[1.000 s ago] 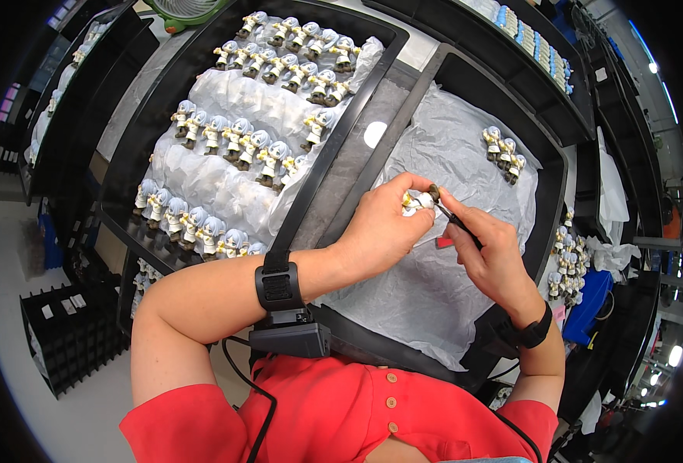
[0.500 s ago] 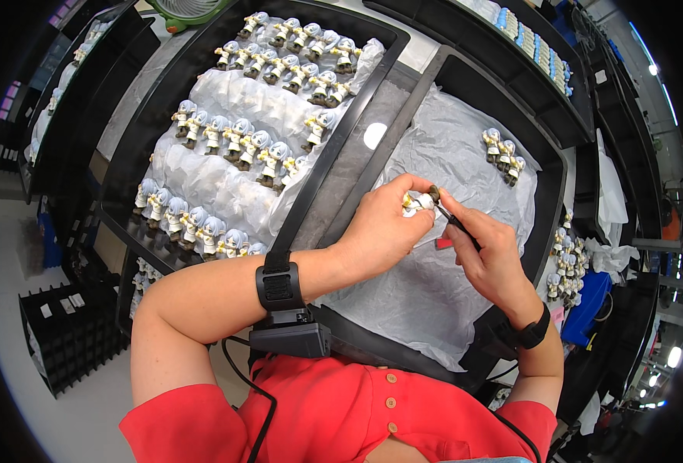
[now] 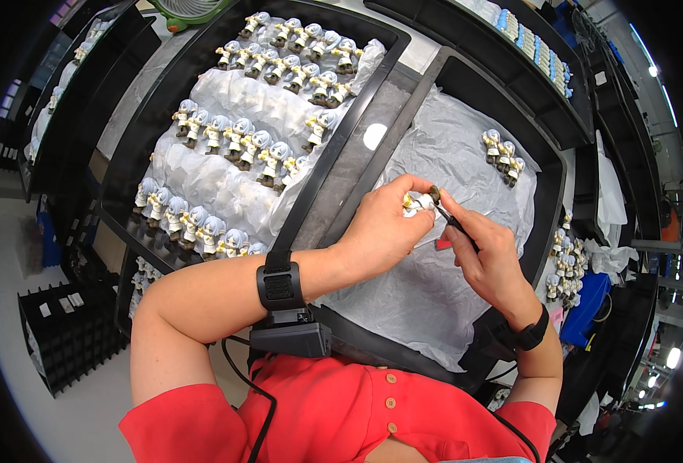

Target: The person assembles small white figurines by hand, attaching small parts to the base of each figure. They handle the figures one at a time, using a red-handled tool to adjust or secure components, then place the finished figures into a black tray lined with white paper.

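Head view: over the paper-lined tray [image 3: 551,193], the left hand [image 3: 380,228] pinches a white figurine [image 3: 417,204] between nearly closed fingers [image 3: 412,183]; the right hand [image 3: 492,251] curls around a slim dark tool [image 3: 455,221], its tip at the figurine. Detail work seems underway, calling for steadiness next.

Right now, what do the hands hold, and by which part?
The left hand pinches a white-clad figurine around its body; the right hand grips a slim black tool by its handle.
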The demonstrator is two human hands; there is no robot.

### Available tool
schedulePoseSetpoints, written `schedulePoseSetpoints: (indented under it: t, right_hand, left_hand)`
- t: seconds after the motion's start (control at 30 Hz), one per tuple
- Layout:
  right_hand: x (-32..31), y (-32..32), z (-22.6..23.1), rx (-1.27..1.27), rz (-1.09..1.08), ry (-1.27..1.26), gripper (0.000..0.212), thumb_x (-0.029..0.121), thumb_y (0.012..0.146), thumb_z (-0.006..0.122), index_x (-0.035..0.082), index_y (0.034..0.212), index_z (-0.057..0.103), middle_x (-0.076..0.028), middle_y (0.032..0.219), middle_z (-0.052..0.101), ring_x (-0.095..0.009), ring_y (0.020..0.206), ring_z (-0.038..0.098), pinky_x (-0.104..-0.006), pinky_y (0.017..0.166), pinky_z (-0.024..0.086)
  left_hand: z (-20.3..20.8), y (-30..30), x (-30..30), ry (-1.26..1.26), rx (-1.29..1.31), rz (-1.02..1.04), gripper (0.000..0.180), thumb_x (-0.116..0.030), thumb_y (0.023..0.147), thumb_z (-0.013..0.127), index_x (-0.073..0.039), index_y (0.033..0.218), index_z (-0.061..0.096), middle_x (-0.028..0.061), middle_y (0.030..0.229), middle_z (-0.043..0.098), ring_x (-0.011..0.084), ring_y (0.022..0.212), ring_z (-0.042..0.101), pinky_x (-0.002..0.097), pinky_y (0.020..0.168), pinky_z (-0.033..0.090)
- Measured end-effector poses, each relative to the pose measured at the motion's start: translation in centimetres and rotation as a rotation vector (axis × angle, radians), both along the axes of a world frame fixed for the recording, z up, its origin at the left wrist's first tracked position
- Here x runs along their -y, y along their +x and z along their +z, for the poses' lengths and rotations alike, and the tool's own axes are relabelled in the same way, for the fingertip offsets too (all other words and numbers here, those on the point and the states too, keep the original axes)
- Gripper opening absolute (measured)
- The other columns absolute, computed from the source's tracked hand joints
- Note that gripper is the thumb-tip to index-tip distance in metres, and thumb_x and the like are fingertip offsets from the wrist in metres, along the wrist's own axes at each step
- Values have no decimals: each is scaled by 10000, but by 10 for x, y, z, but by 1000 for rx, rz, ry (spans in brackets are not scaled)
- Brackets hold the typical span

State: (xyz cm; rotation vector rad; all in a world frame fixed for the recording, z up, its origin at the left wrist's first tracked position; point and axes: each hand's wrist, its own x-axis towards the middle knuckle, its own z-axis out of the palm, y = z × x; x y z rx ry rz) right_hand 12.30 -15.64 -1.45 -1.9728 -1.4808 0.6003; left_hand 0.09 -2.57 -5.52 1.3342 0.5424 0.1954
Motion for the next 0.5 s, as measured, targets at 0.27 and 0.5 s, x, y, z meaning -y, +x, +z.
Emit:
schedulePoseSetpoints:
  t: [0.27, 0.5]
  right_hand:
    - [0, -1, 0, 11, 1, 0, 461, -8, 811, 568, 25, 1264, 487, -162, 791, 602, -285, 690, 609, -337, 642, 483]
    - [0, -2, 0, 27, -8, -22, 465, -11, 813, 569, 33, 1268, 486, -161, 799, 600, -280, 685, 607, -330, 640, 480]
  left_hand:
    - [3, 0, -1, -20, -7, -9, 315, -123, 842, 580, -11, 1128, 507, 34, 750, 607, 45, 532, 491, 204, 459, 394]
    - [6, -1, -1, -29, -6, -6, 325, -129, 840, 584, -7, 1131, 506, 31, 745, 602, 48, 530, 491, 207, 462, 396]
